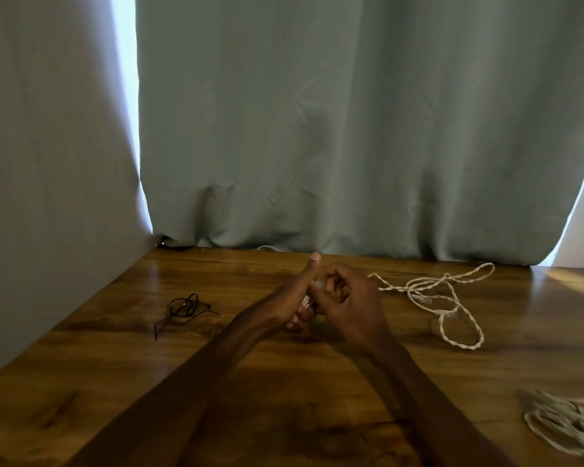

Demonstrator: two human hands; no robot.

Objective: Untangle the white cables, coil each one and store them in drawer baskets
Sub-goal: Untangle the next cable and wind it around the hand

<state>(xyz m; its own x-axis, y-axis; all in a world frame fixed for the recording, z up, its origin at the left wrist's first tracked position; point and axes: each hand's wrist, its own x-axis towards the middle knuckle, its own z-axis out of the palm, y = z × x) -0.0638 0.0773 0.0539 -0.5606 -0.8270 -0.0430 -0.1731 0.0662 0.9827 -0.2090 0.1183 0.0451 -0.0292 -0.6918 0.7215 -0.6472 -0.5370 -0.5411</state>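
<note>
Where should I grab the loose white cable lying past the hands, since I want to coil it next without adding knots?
Judging by its lie, take the loose white cable at the free end that points toward the right hand, coming from above. That end lies single and straight on the table, clear of the crossed loops farther right.

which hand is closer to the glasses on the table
Left. The left hand sits just right of the glasses; the right hand is farther right, beyond the left.

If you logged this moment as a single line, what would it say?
hands: left and right together, working a white cable | loose cable: on table, right | bundle: near right | glasses: left
</note>
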